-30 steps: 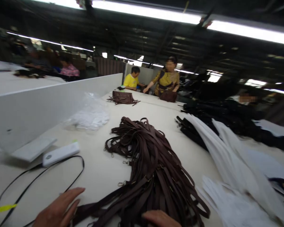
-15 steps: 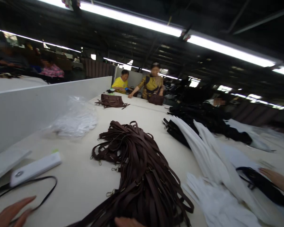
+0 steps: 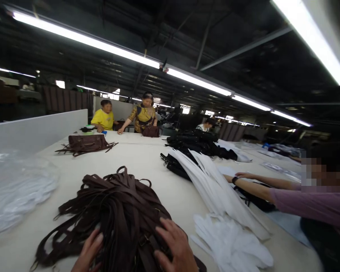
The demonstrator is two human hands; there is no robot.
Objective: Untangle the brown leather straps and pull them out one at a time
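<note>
In front of me a large heap of dark brown straps [image 3: 121, 200] with metal clips lies on the pale table [image 3: 147, 158]. My left hand [image 3: 89, 251] is at the near left side of the heap, its fingers apart and holding nothing that shows. Over the right side of the heap is my right hand [image 3: 175, 243], fingers spread. It appears to touch the straps; whether it presses on them I cannot tell. To the right lie long white strips [image 3: 201, 181] and a pile of crumpled white pieces [image 3: 232, 241].
Clear plastic bags [image 3: 19, 192] lie at left beside a low grey partition [image 3: 42, 126]. A brown bag [image 3: 87, 143] sits farther back, and black bags [image 3: 192, 141] are piled beyond the strips. A co-worker in a purple sleeve [image 3: 308, 204] reaches in from the right; two people are at the far end.
My view has swung right, so the co-worker at right shows more. My left hand has moved from the table at left to the strap heap, and my right hand shows more fully over it.
</note>
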